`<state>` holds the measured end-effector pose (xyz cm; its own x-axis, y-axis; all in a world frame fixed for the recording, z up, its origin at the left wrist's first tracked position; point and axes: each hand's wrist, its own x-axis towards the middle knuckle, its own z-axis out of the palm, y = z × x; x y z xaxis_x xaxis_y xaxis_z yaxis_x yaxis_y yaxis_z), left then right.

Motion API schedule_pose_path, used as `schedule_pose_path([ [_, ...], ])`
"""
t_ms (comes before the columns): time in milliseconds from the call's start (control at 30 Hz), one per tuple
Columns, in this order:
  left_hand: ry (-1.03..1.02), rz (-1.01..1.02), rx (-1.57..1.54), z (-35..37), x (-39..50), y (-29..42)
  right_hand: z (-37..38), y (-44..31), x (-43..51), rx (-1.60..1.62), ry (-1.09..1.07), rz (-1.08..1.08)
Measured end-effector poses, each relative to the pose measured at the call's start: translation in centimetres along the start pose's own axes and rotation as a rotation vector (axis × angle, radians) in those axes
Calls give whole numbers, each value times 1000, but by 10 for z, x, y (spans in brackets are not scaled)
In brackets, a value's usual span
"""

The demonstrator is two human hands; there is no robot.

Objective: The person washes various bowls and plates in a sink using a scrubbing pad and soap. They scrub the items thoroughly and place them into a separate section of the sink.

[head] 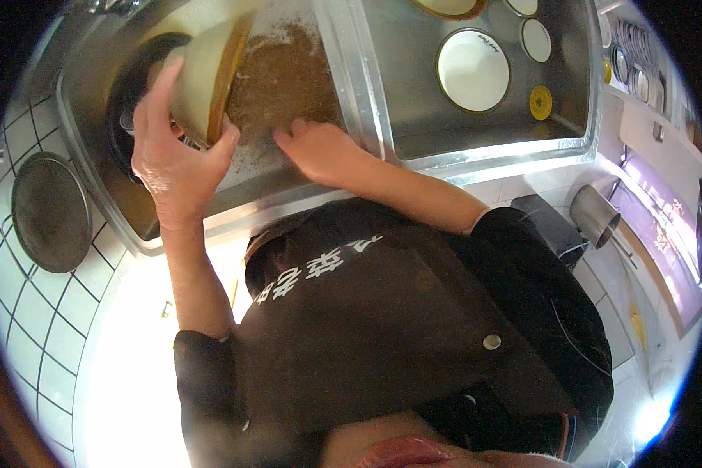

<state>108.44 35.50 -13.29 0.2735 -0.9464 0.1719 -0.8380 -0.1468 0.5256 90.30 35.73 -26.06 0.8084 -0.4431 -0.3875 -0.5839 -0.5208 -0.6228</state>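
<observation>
My left hand (175, 146) grips a cream-coloured bowl (202, 82) with a brown rim, tilted on its side over the left basin of a steel sink (143, 219). Its thumb presses near the rim while the fingers reach around the outer wall. Beside it, my right hand (316, 149) is lowered to brownish water (286, 76) in the same basin. Its fingertips are curled and partly hidden, so whether they hold something cannot be told. A dark round tub (123, 108) sits behind the left hand, mostly covered by hand and bowl.
The right basin holds a white dark-rimmed bowl (474, 70), smaller white dishes (536, 40) and a round yellow piece (540, 103). A metal divider (365, 76) separates the basins. Left, a round dark tray (52, 212) stands by white tiles. A steel cylinder (595, 215) is at right.
</observation>
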Motion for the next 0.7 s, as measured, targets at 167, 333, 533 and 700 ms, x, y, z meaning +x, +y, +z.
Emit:
schedule_pose_path([
  [167,39,-8,-142,17,40,52,-6,9,-10,9,5,-136],
  [333,-154,-65,-234,78,90,115,-18,14,-16,69,-39,-220],
  [533,-471,-152,-339,185,136,148,-14,22,-21,235,107,-364],
  [700,-473,-171,-211,237,145,140,-3,24,-21,356,286,-383],
])
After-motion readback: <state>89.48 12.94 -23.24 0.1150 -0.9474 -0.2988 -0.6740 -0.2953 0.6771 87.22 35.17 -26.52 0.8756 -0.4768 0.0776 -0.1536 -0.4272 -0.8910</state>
